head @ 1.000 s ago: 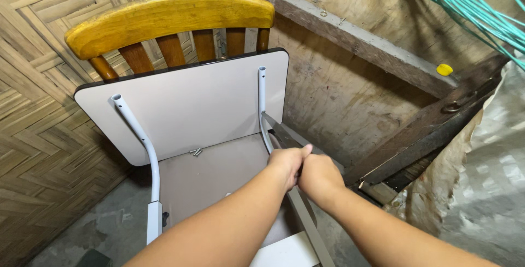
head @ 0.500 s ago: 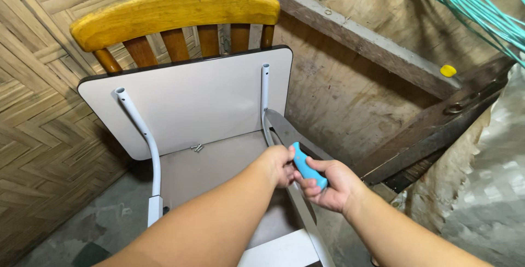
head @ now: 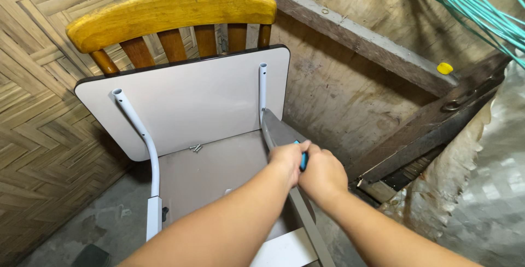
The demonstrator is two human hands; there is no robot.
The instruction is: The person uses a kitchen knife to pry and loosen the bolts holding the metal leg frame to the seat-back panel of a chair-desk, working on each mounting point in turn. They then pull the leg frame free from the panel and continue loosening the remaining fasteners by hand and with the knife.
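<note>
- Your right hand [head: 324,173] grasps a blue tool handle [head: 302,159], knuckles against your clenched left hand [head: 290,157].
- Both press at the grey panel's [head: 281,133] right edge, beside the white tube [head: 263,89].

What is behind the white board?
A wooden chair: its yellow top rail and spindles show above the white board. The seat and legs are hidden by it. Woven wall stands beyond.

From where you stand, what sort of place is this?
Probably a rough home shed or back room: woven bamboo wall, bare plywood wall with timber beams, and green cords hanging overhead.
</note>
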